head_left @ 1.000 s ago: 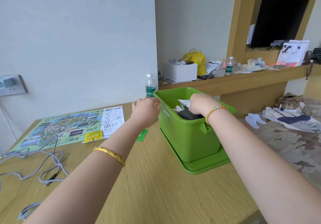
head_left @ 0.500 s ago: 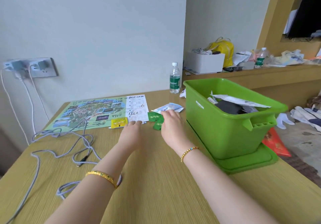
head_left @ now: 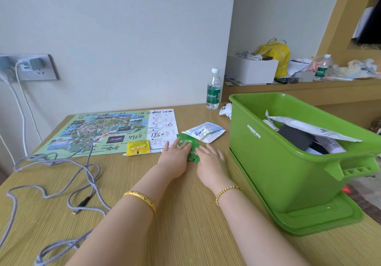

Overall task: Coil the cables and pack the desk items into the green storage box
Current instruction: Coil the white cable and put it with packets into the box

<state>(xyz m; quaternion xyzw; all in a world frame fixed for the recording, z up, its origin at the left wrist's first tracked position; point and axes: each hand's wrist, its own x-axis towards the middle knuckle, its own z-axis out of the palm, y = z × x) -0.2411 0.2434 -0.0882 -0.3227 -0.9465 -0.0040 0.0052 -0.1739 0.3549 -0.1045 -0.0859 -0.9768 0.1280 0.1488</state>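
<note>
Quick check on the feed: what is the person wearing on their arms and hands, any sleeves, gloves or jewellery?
Both forearms are bare, with no sleeves or gloves in view. The left wrist carries a solid gold bangle with an engraved pattern. The right wrist carries a thin bracelet of gold beads with a few coloured beads mixed in. A ring appears to sit on a finger of the left hand. The right hand shows no ring.

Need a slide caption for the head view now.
Both hands rest on green packets beside green storage box.
</note>
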